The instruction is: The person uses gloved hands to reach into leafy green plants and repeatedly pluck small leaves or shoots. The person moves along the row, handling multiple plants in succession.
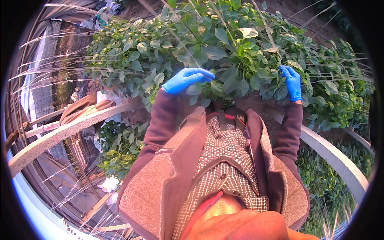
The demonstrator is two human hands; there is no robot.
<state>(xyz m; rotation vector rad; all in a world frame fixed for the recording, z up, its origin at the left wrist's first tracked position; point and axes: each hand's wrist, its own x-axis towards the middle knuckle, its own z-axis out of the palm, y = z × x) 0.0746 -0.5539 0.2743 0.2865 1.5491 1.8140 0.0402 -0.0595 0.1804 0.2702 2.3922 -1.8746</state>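
Both hands wear blue disposable gloves. My left hand (189, 79) reaches in from the left over the front of a row of leafy green plants (231, 57). Its fingers are stretched out together and lie against the foliage; whether they pinch a leaf or stem I cannot tell. Farther right, my right hand (290, 81) is raised at the plants' edge, with its fingers bent near a pale string (271, 39) and some leaves. Whether it grips the string is too small to see. Several such strings run up from the foliage past the hands.
A pale beam (69, 126) crosses at the left, with brown cloth (87, 108) over it. Another pale beam (336, 156) curves down at the right. More leafy plants (123, 150) grow beside my left arm. Thin strings fan out on both sides.
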